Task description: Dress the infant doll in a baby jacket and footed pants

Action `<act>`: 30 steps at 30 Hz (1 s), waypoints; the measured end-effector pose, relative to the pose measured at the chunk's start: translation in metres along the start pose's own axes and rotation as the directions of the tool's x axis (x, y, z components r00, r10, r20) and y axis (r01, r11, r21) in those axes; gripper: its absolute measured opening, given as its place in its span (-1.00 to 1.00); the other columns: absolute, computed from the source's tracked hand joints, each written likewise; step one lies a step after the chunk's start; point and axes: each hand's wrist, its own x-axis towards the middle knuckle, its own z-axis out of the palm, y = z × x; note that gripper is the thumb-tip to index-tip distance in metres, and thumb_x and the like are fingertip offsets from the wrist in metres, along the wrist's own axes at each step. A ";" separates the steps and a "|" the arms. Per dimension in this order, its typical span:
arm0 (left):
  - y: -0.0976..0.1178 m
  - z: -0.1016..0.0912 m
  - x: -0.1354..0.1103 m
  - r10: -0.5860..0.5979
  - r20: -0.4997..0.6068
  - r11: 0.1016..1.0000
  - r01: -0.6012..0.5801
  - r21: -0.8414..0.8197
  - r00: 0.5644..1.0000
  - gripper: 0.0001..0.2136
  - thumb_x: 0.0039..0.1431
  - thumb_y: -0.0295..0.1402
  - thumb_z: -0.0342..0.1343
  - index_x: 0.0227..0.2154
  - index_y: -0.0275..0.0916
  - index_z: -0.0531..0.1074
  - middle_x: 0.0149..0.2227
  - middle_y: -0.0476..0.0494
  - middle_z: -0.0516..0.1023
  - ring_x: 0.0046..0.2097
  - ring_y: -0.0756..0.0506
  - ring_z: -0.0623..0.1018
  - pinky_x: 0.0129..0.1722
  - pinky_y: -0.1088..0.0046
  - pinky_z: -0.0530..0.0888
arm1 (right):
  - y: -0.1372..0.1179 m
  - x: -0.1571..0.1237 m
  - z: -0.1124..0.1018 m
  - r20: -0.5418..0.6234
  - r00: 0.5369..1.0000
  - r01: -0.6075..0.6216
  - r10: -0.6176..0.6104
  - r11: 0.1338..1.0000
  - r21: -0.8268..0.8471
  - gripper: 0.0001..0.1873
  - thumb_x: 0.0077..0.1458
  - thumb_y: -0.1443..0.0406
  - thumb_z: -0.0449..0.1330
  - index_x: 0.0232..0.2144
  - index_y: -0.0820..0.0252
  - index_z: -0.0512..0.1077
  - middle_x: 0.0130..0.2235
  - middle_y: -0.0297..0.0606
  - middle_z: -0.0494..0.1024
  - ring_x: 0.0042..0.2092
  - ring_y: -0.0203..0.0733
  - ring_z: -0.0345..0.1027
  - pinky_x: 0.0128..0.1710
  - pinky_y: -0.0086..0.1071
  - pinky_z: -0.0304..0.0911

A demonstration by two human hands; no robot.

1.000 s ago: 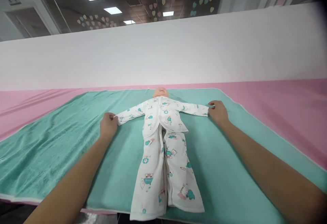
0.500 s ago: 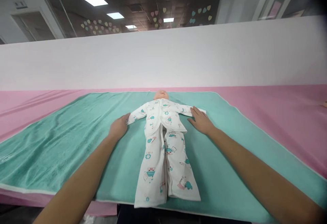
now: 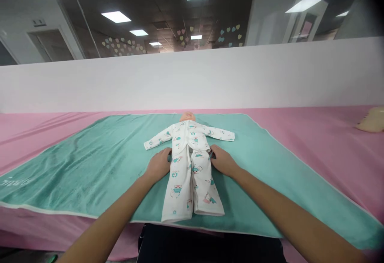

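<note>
A baby doll (image 3: 188,116) lies on its back, its head toward the wall. It is dressed in a white printed baby shirt (image 3: 183,138) and matching trousers (image 3: 177,187). Both sleeves stretch out to the sides, and the trouser legs point toward me. At the shirt's left lower edge, my left hand (image 3: 159,164) has its fingers bent against the cloth by the waist. My right hand (image 3: 223,161) pinches the right hem corner of the shirt. The fingertips of both hands are partly hidden by the cloth.
A green blanket (image 3: 120,175) with a pale edge lies under the doll, over a pink table cover (image 3: 300,135). Behind stands a white partition (image 3: 192,81) with glass above it. A beige object (image 3: 373,119), cut off by the frame, lies at the far right.
Both hands have left the sleeve ends and moved inward and toward me, to the sides of the waist. The view has tilted slightly upward, and more of the beige object shows at right.
</note>
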 end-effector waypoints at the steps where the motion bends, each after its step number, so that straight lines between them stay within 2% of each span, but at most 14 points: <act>1: 0.003 -0.001 0.000 -0.026 -0.013 0.999 0.026 -0.036 1.000 -0.78 0.06 -0.28 0.01 -0.20 -0.14 0.33 -0.20 -0.13 0.52 -0.19 -0.17 0.49 -0.30 0.37 0.33 | 0.001 0.002 0.000 -0.013 1.000 -0.004 0.004 0.999 0.032 -0.91 0.10 0.27 -0.02 -0.44 0.13 0.22 -0.33 -0.30 0.37 -0.33 -0.22 0.22 -0.35 -0.38 0.10; 6: 0.018 -0.005 0.004 -0.076 -0.148 0.983 0.049 -0.178 0.986 -0.96 0.06 -0.38 -0.05 -0.41 -0.18 0.27 -0.40 -0.08 0.47 -0.34 -0.10 0.44 -0.39 0.43 0.29 | 0.005 0.006 -0.004 -0.068 0.996 0.075 -0.066 0.986 0.148 -0.78 0.15 0.26 -0.10 -0.49 0.13 0.25 -0.38 -0.31 0.37 -0.33 -0.20 0.22 -0.31 -0.34 0.12; 10: 0.023 -0.005 0.001 -0.073 -0.231 0.982 0.030 -0.186 0.970 -0.97 0.04 -0.39 -0.06 -0.47 -0.18 0.20 -0.47 -0.01 0.39 -0.40 -0.05 0.37 -0.42 0.46 0.25 | 0.011 0.005 -0.007 -0.081 0.996 -0.008 0.027 0.974 0.228 -0.84 0.11 0.18 0.00 -0.39 0.11 0.29 -0.35 -0.34 0.40 -0.37 -0.23 0.23 -0.36 -0.37 0.13; 12: 0.021 -0.006 -0.005 -0.006 -0.204 0.991 -0.022 -0.133 0.979 -0.95 0.04 -0.40 -0.07 -0.50 -0.17 0.18 -0.48 0.00 0.36 -0.41 -0.05 0.35 -0.42 0.47 0.23 | 0.013 0.006 -0.008 -0.083 0.995 -0.036 0.058 0.970 0.240 -0.82 0.10 0.18 0.01 -0.28 0.10 0.30 -0.28 -0.32 0.42 -0.35 -0.22 0.26 -0.35 -0.36 0.15; 14: 0.017 -0.008 -0.011 0.087 -0.106 0.991 -0.096 -0.088 0.991 -0.94 0.04 -0.41 -0.08 -0.51 -0.16 0.17 -0.49 0.01 0.34 -0.43 -0.05 0.33 -0.43 0.47 0.22 | 0.014 0.008 -0.008 -0.091 0.996 0.017 0.000 0.981 0.193 -0.83 0.10 0.26 -0.02 -0.26 0.10 0.32 -0.25 -0.30 0.43 -0.29 -0.20 0.27 -0.30 -0.35 0.15; 16: 0.012 -0.014 -0.014 0.156 -0.003 0.982 -0.155 -0.108 0.988 -0.94 0.02 -0.43 -0.10 -0.51 -0.16 0.19 -0.50 0.02 0.33 -0.43 -0.04 0.33 -0.41 0.47 0.24 | 0.013 0.008 -0.011 -0.076 0.993 0.095 -0.087 0.990 0.109 -0.83 0.07 0.34 -0.05 -0.35 0.10 0.33 -0.28 -0.30 0.41 -0.28 -0.21 0.26 -0.29 -0.37 0.12; 18: 0.008 -0.022 -0.010 0.181 0.008 0.968 -0.176 -0.178 0.984 -0.93 -0.02 -0.46 -0.10 -0.50 -0.16 0.22 -0.49 0.03 0.32 -0.40 -0.04 0.34 -0.37 0.47 0.28 | 0.011 0.007 -0.015 -0.016 0.987 0.160 -0.159 0.986 0.046 -0.87 0.03 0.39 -0.03 -0.45 0.13 0.31 -0.35 -0.33 0.39 -0.33 -0.25 0.24 -0.34 -0.40 0.09; 20: 0.007 -0.031 0.005 0.149 -0.064 0.954 -0.161 -0.254 0.987 -0.93 -0.03 -0.46 -0.09 -0.49 -0.17 0.25 -0.46 0.02 0.35 -0.37 -0.03 0.36 -0.30 0.47 0.32 | 0.010 0.005 -0.020 0.046 0.974 0.219 -0.221 0.975 0.039 -0.90 0.01 0.39 0.01 -0.50 0.14 0.27 -0.37 -0.35 0.37 -0.38 -0.29 0.20 -0.38 -0.42 0.06; 22: 0.009 -0.036 0.030 0.046 -0.155 0.939 -0.096 -0.331 0.987 -0.93 0.00 -0.40 -0.07 -0.44 -0.18 0.30 -0.41 0.00 0.40 -0.33 -0.03 0.39 -0.26 0.46 0.34 | 0.008 0.004 -0.024 0.047 0.966 0.250 -0.253 0.966 0.065 -0.83 0.07 0.34 0.01 -0.56 0.16 0.24 -0.41 -0.36 0.35 -0.42 -0.30 0.17 -0.40 -0.43 0.05; 24: 0.014 -0.035 0.062 -0.068 -0.199 0.914 -0.019 -0.405 0.978 -0.86 0.04 -0.32 -0.06 -0.38 -0.19 0.35 -0.34 -0.03 0.46 -0.29 -0.04 0.43 -0.25 0.46 0.35 | 0.004 0.008 -0.026 -0.041 0.974 0.226 -0.223 0.970 0.090 -0.68 0.15 0.26 -0.03 -0.63 0.17 0.16 -0.50 -0.36 0.27 -0.46 -0.30 0.13 -0.42 -0.41 0.03; 26: 0.023 -0.030 0.097 -0.112 -0.199 0.899 0.014 -0.439 0.974 -0.79 0.06 -0.24 -0.06 -0.36 -0.22 0.39 -0.33 -0.06 0.49 -0.28 -0.06 0.45 -0.27 0.46 0.34 | -0.003 0.021 -0.024 -0.158 0.976 0.172 -0.151 0.976 0.134 -0.60 0.19 0.20 -0.06 -0.66 0.16 0.10 -0.55 -0.37 0.21 -0.48 -0.29 0.11 -0.43 -0.39 0.02; 28: 0.032 -0.022 0.131 -0.084 -0.221 0.904 -0.019 -0.426 0.972 -0.74 0.09 -0.19 -0.07 -0.39 -0.24 0.43 -0.33 -0.07 0.52 -0.27 -0.06 0.45 -0.27 0.46 0.32 | -0.013 0.046 -0.018 -0.259 0.963 0.130 -0.073 0.969 0.209 -0.65 0.18 0.18 -0.04 -0.62 0.14 0.17 -0.52 -0.36 0.27 -0.44 -0.27 0.16 -0.40 -0.38 0.07; 30: 0.039 -0.013 0.157 -0.052 -0.221 0.918 -0.040 -0.395 0.974 -0.70 0.10 -0.16 -0.08 -0.45 -0.26 0.45 -0.38 -0.08 0.52 -0.30 -0.06 0.45 -0.31 0.47 0.30 | -0.022 0.082 -0.007 -0.341 0.940 0.085 0.022 0.952 0.293 -0.78 0.14 0.21 -0.01 -0.51 0.13 0.28 -0.41 -0.33 0.38 -0.33 -0.24 0.24 -0.30 -0.37 0.14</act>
